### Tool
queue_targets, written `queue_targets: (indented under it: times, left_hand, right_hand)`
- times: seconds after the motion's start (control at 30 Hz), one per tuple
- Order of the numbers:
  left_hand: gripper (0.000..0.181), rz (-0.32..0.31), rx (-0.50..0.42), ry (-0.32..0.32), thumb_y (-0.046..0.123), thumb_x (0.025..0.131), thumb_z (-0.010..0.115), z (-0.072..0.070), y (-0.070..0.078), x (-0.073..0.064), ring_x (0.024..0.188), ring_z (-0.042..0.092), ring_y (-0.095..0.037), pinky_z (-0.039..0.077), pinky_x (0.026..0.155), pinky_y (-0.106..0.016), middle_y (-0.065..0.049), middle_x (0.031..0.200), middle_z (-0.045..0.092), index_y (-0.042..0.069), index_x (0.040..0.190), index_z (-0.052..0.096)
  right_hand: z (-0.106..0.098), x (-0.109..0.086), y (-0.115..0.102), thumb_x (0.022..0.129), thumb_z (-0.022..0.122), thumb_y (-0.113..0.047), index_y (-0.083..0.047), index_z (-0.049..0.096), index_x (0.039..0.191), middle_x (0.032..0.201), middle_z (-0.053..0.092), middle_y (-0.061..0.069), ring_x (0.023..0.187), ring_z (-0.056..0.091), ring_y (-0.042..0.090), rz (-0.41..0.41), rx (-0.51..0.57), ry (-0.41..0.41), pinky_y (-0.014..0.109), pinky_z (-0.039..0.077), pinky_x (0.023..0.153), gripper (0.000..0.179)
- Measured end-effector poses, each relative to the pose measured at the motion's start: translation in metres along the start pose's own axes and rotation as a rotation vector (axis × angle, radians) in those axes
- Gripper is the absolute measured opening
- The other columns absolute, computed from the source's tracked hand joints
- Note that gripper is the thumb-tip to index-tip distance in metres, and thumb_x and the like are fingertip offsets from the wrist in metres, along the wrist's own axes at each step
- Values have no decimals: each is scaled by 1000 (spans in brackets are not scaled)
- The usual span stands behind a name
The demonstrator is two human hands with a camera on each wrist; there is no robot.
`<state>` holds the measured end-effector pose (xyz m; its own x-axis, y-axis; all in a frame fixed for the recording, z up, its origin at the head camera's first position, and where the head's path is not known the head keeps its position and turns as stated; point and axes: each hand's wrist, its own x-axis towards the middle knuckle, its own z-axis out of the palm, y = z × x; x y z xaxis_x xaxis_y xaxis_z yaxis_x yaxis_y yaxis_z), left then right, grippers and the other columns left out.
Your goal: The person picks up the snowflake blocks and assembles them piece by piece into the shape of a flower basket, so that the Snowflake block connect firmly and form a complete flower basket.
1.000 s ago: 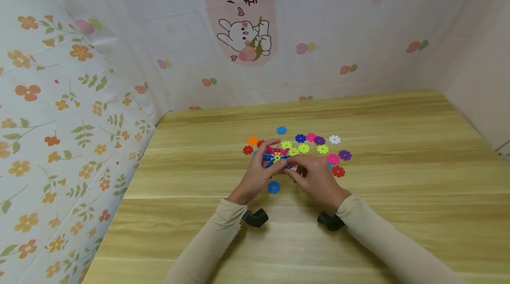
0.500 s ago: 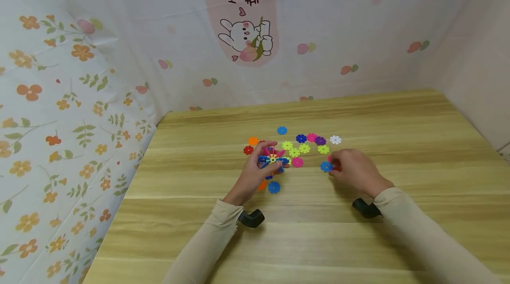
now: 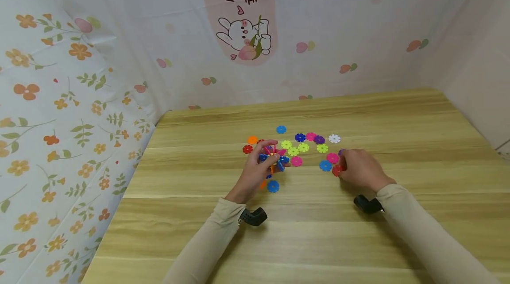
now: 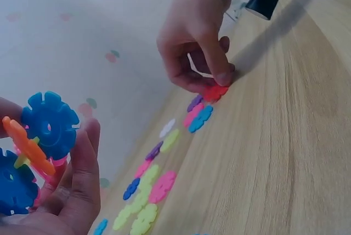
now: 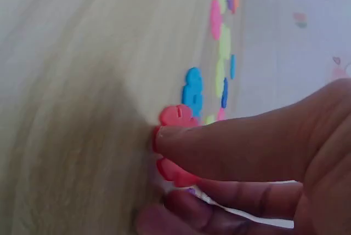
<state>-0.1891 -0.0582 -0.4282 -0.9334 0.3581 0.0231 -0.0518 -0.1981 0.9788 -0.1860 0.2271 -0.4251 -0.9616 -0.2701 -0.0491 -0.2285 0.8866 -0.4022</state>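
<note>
White cloth (image 3: 318,14) printed with small fruit shapes and a sideways rabbit drawing (image 3: 244,38) is hanging beyond both hands, while a flowered cloth (image 3: 44,142) is hanging to the left of them. Below the hands, a wood-grained table (image 3: 303,239) is carrying many flat, notched, flower-shaped discs.

The person's left grip (image 3: 254,168) is holding a joined cluster (image 4: 28,146) of blue, orange, pink and yellow discs, its thumb lying across the front. The right grip (image 3: 361,169) is closing on a red disc (image 3: 337,170), its thumb pressing the near side and its other fingers curling beside it; the table is lying right underneath. Just left of the right grip, a light blue disc (image 3: 325,166) and a pink disc (image 3: 332,158) are resting, and a purple disc (image 3: 340,152) is showing partly from behind its fingers. Beyond that grip, a white disc (image 3: 334,139) is lying flat.

Between the two grips and slightly beyond them, yellow-green discs (image 3: 292,151) are lying close together. Nearer the body than the left grip, a blue disc (image 3: 272,186) is lying next to a partly hidden orange disc (image 3: 262,185).
</note>
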Motion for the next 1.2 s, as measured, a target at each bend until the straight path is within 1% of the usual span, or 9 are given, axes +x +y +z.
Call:
queue_targets:
  times: [0.1, 0.17, 0.27, 0.37, 0.53, 0.7, 0.87, 1.07, 1.2]
  left_hand:
    - [34, -16, -21, -12, 18, 95, 54, 0, 0, 0, 95, 64, -34, 50, 84, -41, -18, 126, 35, 16, 129, 47]
    - [35, -23, -40, -26, 18, 96, 53, 1, 0, 0, 96, 63, -35, 50, 84, -42, -20, 128, 34, 14, 130, 45]
    - [36, -33, -70, -45, 17, 96, 52, 2, 0, 0, 97, 62, -36, 49, 84, -44, -23, 129, 40, 12, 131, 42]
    - [36, -35, -77, -43, 16, 96, 52, 3, -1, 0, 96, 63, -35, 50, 84, -44, -22, 121, 49, 12, 131, 42]
    - [34, -30, -83, -40, 15, 97, 50, 6, -3, 1, 94, 64, -34, 50, 84, -42, -19, 113, 52, 12, 130, 43]
    - [34, -14, -75, -39, 14, 97, 50, 7, -4, 1, 93, 64, -33, 49, 86, -42, -18, 119, 50, 12, 130, 43]
    - [36, -32, -36, -44, 14, 97, 50, 10, 2, 0, 95, 63, -35, 47, 89, -44, -20, 123, 46, 13, 132, 41]
    - [38, -71, 106, -5, 12, 96, 52, 11, 5, -1, 88, 59, -31, 47, 88, -47, -16, 121, 36, 15, 133, 43]
    - [38, -83, 198, 36, 17, 94, 56, 11, 2, 0, 83, 55, -27, 48, 84, -49, -11, 118, 37, 22, 131, 47]
  right_hand:
    - [1, 2, 2, 72, 76, -7, -5, 54, 77, 67, 50, 2, 62, 45, 20, 4, 82, -39, 31, 38, 54, 23]
    - [1, 3, 2, 74, 74, -6, -5, 53, 78, 69, 51, 3, 63, 44, 19, -7, 140, -49, 30, 38, 54, 21]
    - [2, 3, -2, 79, 69, -2, -5, 56, 82, 71, 54, 3, 63, 49, 18, -45, 276, -42, 30, 42, 54, 14]
    - [2, 2, -13, 84, 64, -1, -5, 57, 87, 74, 59, 6, 61, 56, 21, -77, 441, -21, 29, 45, 53, 8]
    - [-1, 2, -37, 90, 59, -6, -3, 56, 92, 72, 64, 13, 60, 61, 31, -85, 622, 37, 26, 39, 44, 5]
    - [-1, 5, -57, 90, 59, -7, -3, 55, 96, 70, 66, 9, 59, 60, 33, -105, 690, 80, 25, 39, 43, 8]
    - [2, 8, -70, 90, 60, -7, -3, 55, 96, 68, 65, 4, 59, 61, 33, -116, 721, 77, 27, 43, 46, 9]
    - [4, 10, -75, 89, 59, -5, -2, 55, 96, 69, 66, 9, 58, 62, 33, -121, 717, 80, 30, 44, 47, 9]
    - [6, 9, -78, 89, 59, -6, -2, 54, 96, 68, 66, 10, 56, 62, 31, -125, 718, 87, 30, 44, 47, 9]
